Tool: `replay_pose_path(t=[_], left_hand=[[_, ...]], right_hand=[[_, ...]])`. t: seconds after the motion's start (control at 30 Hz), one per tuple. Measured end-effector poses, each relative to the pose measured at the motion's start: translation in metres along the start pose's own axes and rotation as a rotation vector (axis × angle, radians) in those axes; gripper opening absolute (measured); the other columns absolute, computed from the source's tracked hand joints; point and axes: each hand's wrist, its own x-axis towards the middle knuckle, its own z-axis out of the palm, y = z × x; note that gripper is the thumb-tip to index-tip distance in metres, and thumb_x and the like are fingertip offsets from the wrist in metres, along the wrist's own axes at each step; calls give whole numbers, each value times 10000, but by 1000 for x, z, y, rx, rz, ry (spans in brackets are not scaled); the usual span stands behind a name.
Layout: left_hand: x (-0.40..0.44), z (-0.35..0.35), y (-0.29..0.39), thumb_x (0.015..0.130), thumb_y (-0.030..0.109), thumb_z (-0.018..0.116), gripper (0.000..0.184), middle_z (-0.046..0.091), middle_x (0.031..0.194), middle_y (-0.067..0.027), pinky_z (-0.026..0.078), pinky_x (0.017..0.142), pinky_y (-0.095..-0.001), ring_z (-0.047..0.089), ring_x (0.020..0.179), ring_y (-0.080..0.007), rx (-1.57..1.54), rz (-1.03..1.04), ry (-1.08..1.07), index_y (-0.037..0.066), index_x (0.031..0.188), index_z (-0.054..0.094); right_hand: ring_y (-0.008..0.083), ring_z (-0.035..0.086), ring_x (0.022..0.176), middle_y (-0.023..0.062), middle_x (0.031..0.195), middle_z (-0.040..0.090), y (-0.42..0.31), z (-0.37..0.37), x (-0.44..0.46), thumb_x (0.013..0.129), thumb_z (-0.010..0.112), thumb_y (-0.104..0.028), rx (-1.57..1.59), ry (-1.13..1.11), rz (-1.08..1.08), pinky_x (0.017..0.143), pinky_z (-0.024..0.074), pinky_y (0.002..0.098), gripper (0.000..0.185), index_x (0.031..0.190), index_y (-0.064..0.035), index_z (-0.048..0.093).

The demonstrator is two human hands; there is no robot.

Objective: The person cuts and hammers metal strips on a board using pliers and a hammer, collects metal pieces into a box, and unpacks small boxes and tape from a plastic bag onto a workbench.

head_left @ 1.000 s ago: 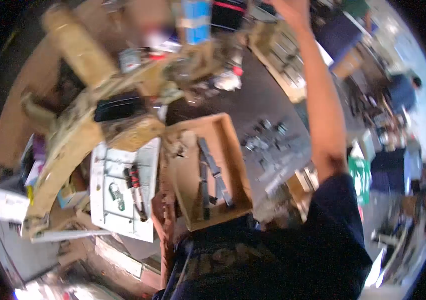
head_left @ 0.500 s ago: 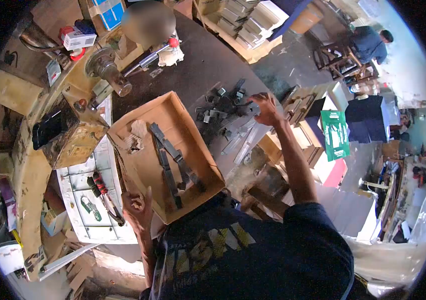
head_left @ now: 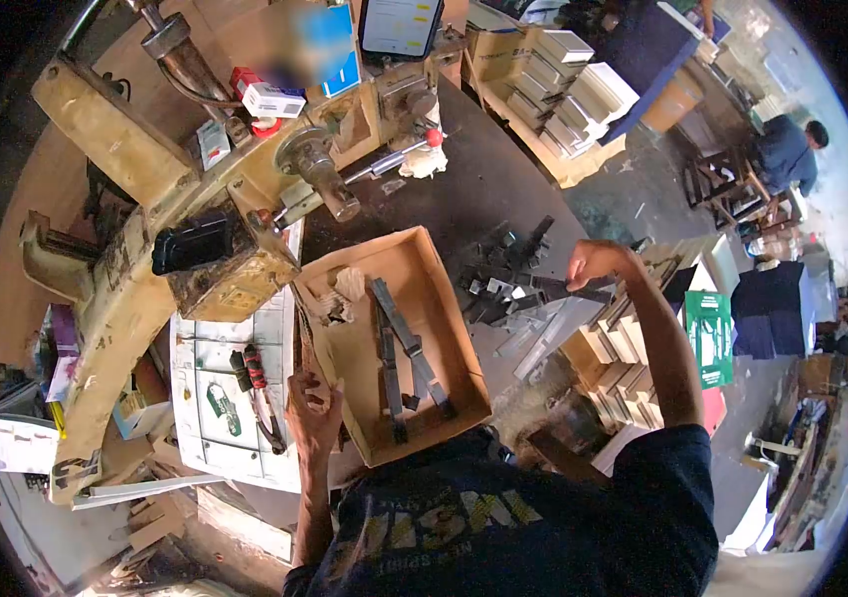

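Right hand (head_left: 605, 261) pinches dark flat strip (head_left: 595, 295); left hand (head_left: 312, 414) unclenched beside shallow brown cardboard box (head_left: 450, 333); step, judged: strip handling; next move likely needs steady pinch

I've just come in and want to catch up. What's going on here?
A person is at a dark-topped bench. Their right hand is at a dark strip by a scatter of small dark pieces; whether it is gripped is unclear. Their left hand, loosely open, is at the left side of an open cardboard box, which holds long dark bars and crumpled paper.
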Motion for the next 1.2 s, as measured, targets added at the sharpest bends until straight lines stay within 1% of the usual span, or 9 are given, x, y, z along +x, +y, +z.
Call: replay_pose_path(t=[0.23, 0.5, 0.73, 0.77, 0.83, 0.97, 1.0, 1.17, 1.2], left_hand=[[-10, 2, -8, 787, 198, 760, 447, 627, 942, -154, 517, 653, -364, 625, 775, -250, -76, -117, -38, 4, 1111, 522], [-15, 4, -4, 788, 204, 781, 356, 594, 818, -93, 467, 564, -292, 557, 671, -163, -128, -176, -73, 8, 962, 541], [-14, 15, -29, 791, 122, 731, 250, 512, 659, -52, 430, 532, -280, 489, 582, -130, -199, -37, -112, 7, 818, 510], [-10, 18, -38, 800, 133, 725, 256, 507, 662, -55, 428, 537, -281, 487, 587, -133, -231, -20, -133, 2, 820, 507], [-7, 19, -54, 816, 155, 714, 270, 499, 670, -59, 424, 548, -282, 481, 598, -138, -276, 29, -183, -8, 825, 500], [1, 26, -56, 851, 263, 713, 350, 465, 689, -42, 406, 559, -282, 453, 619, -134, -170, 231, -129, -5, 847, 488], [3, 23, -50, 851, 263, 713, 350, 465, 689, -42, 406, 559, -282, 453, 619, -134, -164, 251, -126, -5, 847, 488], [3, 16, -86, 817, 77, 678, 229, 606, 848, -60, 450, 617, -263, 537, 696, -140, -566, -146, -98, 47, 1005, 551], [-1, 10, -56, 802, 69, 683, 236, 613, 869, -57, 454, 607, -263, 551, 702, -141, -504, -100, -63, 53, 1001, 556]], right_hand=[[147, 659, 760, 88, 846, 719, -29, -48, -70, 747, 772, -211, 233, -48, -12, 704, 513, 297, 300, 942, 10, 717], [104, 632, 793, 40, 866, 708, -98, 31, -113, 788, 789, -261, 408, 409, -97, 735, 511, 257, 282, 936, -33, 714], [239, 672, 788, 148, 841, 693, -207, 213, -1, 775, 767, -373, 720, 600, -224, 763, 531, 364, 442, 1008, -10, 669], [327, 680, 749, 195, 801, 673, -209, 219, 7, 774, 763, -364, 726, 961, -356, 713, 532, 387, 387, 897, -14, 653], [240, 688, 848, 159, 937, 707, -175, 203, 9, 739, 808, -320, 688, 1075, -55, 724, 563, 376, 472, 1011, 35, 658], [382, 592, 1054, 260, 1132, 572, -98, 186, 14, 755, 757, -410, 550, 1202, 821, 848, 518, 462, 667, 1137, 85, 524], [413, 546, 1106, 281, 1177, 505, -77, 190, 21, 722, 779, -433, 656, 1175, 905, 882, 503, 461, 812, 1219, 104, 425], [323, 566, 1097, 107, 1176, 540, -67, 179, 70, 625, 828, -424, 1123, 1064, 1352, 844, 499, 444, 598, 1065, -92, 597], [342, 517, 1161, 132, 1197, 518, -68, 178, 76, 581, 868, -481, 1226, 1114, 1375, 935, 453, 478, 809, 1190, -68, 533]])
